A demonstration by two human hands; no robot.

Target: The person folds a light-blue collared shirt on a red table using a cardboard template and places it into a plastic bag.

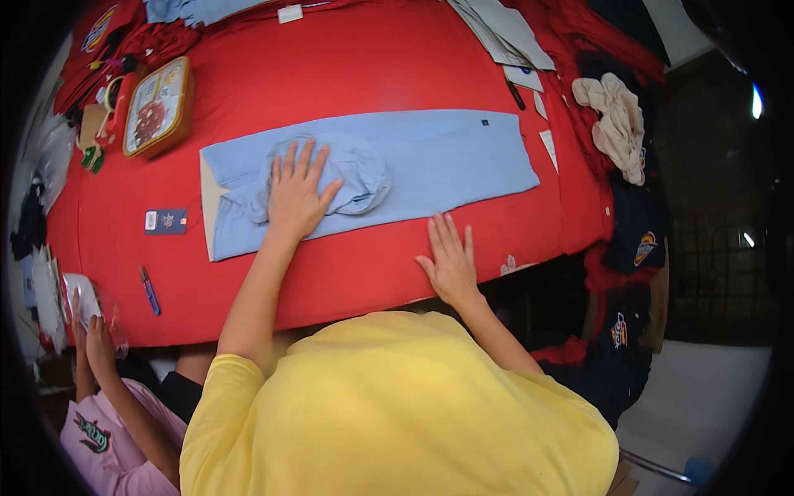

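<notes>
A folded light-blue garment (pixel 447 157) lies lengthwise across the red cloth, with a bunched-up part (pixel 364 178) on its left half. My left hand (pixel 298 194) rests flat on that bunched part, fingers spread. Beige card or lining (pixel 209 194) shows along the garment's left end. Near the table's front edge my right hand (pixel 451 260) lies palm down, fingers stretched, its fingertips at the garment's near edge. Left of the garment are a dark hang tag (pixel 166 221) on a thread and blue thread snips (pixel 150 291).
A yellow plastic tub (pixel 157 107) stands at the far left beside scissors (pixel 112 95). Grey card sheets (pixel 500 37) lie at the far right, near a crumpled beige cloth (pixel 616 124). A co-worker in a pink shirt (pixel 124 442) handles a clear plastic bag (pixel 83 289) at lower left.
</notes>
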